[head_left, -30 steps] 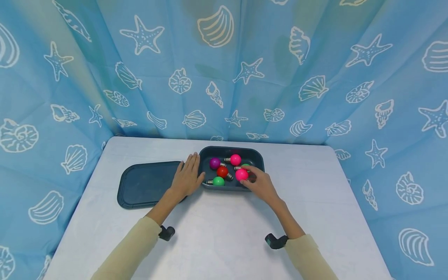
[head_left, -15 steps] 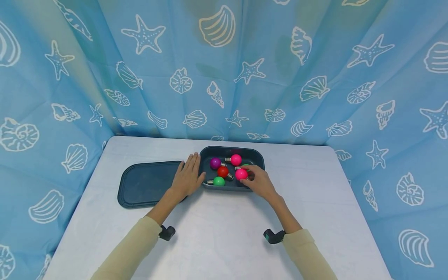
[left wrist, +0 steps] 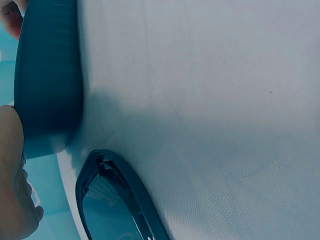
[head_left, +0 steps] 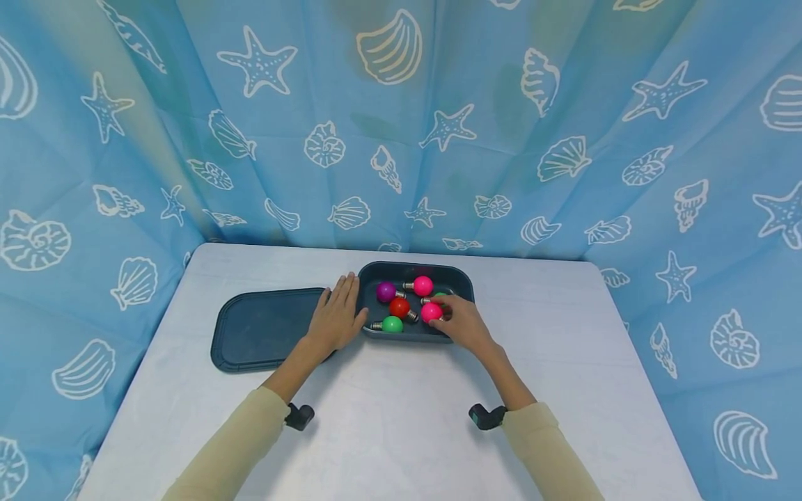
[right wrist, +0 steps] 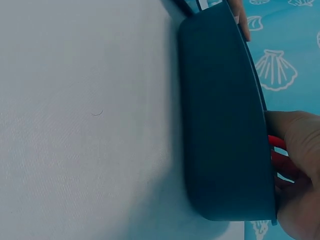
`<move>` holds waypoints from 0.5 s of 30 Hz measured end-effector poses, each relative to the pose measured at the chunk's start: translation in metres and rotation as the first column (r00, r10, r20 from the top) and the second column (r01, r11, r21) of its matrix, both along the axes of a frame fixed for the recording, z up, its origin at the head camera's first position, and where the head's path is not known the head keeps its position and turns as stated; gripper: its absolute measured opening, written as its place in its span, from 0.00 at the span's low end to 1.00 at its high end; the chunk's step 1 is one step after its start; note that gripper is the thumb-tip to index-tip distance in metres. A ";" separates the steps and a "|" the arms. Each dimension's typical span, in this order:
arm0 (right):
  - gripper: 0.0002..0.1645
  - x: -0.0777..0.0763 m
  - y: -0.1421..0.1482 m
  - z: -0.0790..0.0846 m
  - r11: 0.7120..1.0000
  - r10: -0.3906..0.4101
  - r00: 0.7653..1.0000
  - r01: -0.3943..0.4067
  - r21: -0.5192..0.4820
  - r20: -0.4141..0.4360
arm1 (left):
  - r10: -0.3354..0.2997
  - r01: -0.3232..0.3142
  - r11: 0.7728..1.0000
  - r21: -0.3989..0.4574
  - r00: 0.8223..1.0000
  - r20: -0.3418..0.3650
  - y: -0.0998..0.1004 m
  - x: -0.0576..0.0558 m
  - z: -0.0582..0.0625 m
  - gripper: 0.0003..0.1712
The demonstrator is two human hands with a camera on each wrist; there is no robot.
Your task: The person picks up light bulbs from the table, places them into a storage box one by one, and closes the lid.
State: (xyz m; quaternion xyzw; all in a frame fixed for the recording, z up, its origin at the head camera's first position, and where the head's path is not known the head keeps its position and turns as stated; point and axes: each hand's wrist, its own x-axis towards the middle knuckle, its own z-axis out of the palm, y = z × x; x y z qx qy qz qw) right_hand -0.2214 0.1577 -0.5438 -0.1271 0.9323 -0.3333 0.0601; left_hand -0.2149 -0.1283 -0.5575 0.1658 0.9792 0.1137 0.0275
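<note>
A dark tub (head_left: pixel 407 337) holds several small round light bulbs with screw bases. My right hand (head_left: pixel 464 325) reaches over its right front rim and pinches a pink light bulb (head_left: pixel 431 312) between thumb and fingers. Around it lie a second pink bulb (head_left: pixel 422 285), a purple bulb (head_left: pixel 385 291), a red bulb (head_left: pixel 399 307) and a green bulb (head_left: pixel 392 324); another green bulb is mostly hidden by my fingers. My left hand (head_left: pixel 333 319) rests with straight fingers along the tub's left side. The tub's wall (right wrist: pixel 225 120) hides most bulbs in the right wrist view.
A flat dark lid (head_left: pixel 266 330) lies left of the tub, partly under my left hand and forearm in the head view. The white table (head_left: pixel 401 417) meets a blue shell-patterned curtain (head_left: pixel 401 174) at the back and sides.
My right hand and wrist have shifted slightly left, the pink bulb moving a little with the fingers. The left hand stays against the tub.
</note>
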 end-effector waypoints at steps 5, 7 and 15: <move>0.28 -0.002 -0.001 -0.002 1.000 0.016 1.000 -0.016 0.017 -0.015 | -0.001 0.001 1.000 0.009 1.000 -0.002 0.000 0.000 0.000 0.42; 0.28 -0.002 -0.002 -0.002 0.999 0.020 1.000 -0.019 0.030 -0.023 | -0.005 0.005 1.000 0.016 1.000 -0.006 0.000 0.000 0.001 0.42; 0.25 -0.002 -0.007 -0.003 0.997 0.001 0.999 0.002 0.077 -0.040 | -0.014 0.014 1.000 0.002 1.000 0.002 -0.001 0.000 0.002 0.41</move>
